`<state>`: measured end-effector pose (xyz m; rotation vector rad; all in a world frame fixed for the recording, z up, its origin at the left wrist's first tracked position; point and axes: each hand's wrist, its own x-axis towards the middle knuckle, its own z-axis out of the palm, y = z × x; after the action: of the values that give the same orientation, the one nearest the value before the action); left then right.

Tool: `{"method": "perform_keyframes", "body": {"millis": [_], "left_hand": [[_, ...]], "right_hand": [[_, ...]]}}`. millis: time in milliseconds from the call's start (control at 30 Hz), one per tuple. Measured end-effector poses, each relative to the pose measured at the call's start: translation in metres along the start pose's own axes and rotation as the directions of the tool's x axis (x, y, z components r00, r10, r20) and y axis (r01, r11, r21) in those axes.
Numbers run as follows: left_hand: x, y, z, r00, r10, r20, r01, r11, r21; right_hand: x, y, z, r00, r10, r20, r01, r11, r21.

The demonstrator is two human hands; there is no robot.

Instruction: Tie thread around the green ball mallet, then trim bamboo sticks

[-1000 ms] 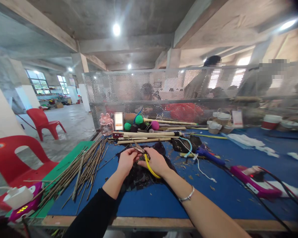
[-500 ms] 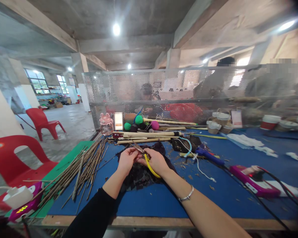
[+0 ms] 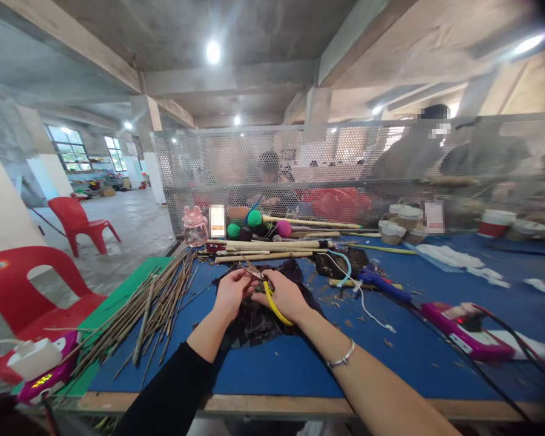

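Note:
My two hands meet over a dark, crumpled piece of black material (image 3: pixel 254 324) on the blue table (image 3: pixel 300 363). My right hand (image 3: pixel 285 295) is closed round yellow-handled shears (image 3: pixel 272 306), whose blades point up-left toward my left hand. My left hand (image 3: pixel 231 292) is pinched on something small at the blade tips that I cannot make out. A silver bracelet sits on my right wrist.
A bundle of thin bamboo sticks (image 3: pixel 149 309) lies left of my hands on a green mat. Thicker bamboo poles (image 3: pixel 272 247), coloured balls and a pink bottle (image 3: pixel 194 227) stand behind. Purple devices with cables (image 3: pixel 463 333) lie right. Red chairs (image 3: pixel 22 290) stand left; people sit behind a mesh screen (image 3: pixel 345 163).
My hands stay almost still over the black material; the left fingers shift slightly at the blade tips. A person behind the mesh screen has moved to the right.

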<state>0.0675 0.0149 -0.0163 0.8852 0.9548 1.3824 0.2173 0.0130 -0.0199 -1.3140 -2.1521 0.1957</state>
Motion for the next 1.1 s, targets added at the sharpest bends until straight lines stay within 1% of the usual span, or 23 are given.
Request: {"method": "perform_keyframes", "body": {"millis": [200, 333, 467, 700, 833, 900, 967, 1100], "left_hand": [[-0.0020, 0.0025, 0.0047, 1.000, -0.013, 0.007, 0.013, 1.000, 0.010], [-0.0031, 0.0045, 0.0050, 1.000, -0.010, -0.003, 0.010, 1.000, 0.008], [-0.0038, 0.0054, 0.0038, 1.000, -0.009, -0.013, 0.009, 1.000, 0.011], [-0.0027, 0.0031, 0.0017, 0.997, -0.031, -0.075, 0.031, 1.000, -0.004], [-0.0001, 0.0026, 0.0020, 0.994, -0.042, -0.096, 0.039, 0.999, -0.038], [0.0002, 0.0030, 0.0025, 0.996, -0.038, -0.087, 0.033, 0.998, -0.052], [-0.0002, 0.0035, 0.0029, 0.998, -0.020, -0.052, 0.017, 0.998, -0.055], [-0.0015, 0.0032, 0.0033, 1.000, 0.003, 0.003, -0.003, 0.999, -0.044]], "right_hand": [[0.0003, 0.0022, 0.0008, 1.000, -0.009, -0.018, 0.009, 1.000, -0.015], [0.0013, 0.0049, 0.0011, 1.000, 0.006, -0.027, -0.006, 1.000, -0.014], [0.0020, 0.0063, 0.0003, 0.999, 0.002, -0.032, -0.001, 1.000, 0.020], [0.0023, 0.0074, 0.0023, 0.998, 0.040, -0.047, -0.035, 0.995, 0.096], [0.0025, 0.0085, 0.0035, 0.997, 0.051, -0.050, -0.047, 0.995, 0.087], [0.0022, 0.0086, 0.0046, 0.998, 0.059, -0.033, -0.057, 0.996, 0.072], [0.0017, 0.0082, 0.0057, 0.998, 0.056, -0.012, -0.056, 0.997, 0.059], [0.0014, 0.0068, 0.0063, 1.000, 0.014, 0.002, -0.014, 0.998, 0.058]]}}
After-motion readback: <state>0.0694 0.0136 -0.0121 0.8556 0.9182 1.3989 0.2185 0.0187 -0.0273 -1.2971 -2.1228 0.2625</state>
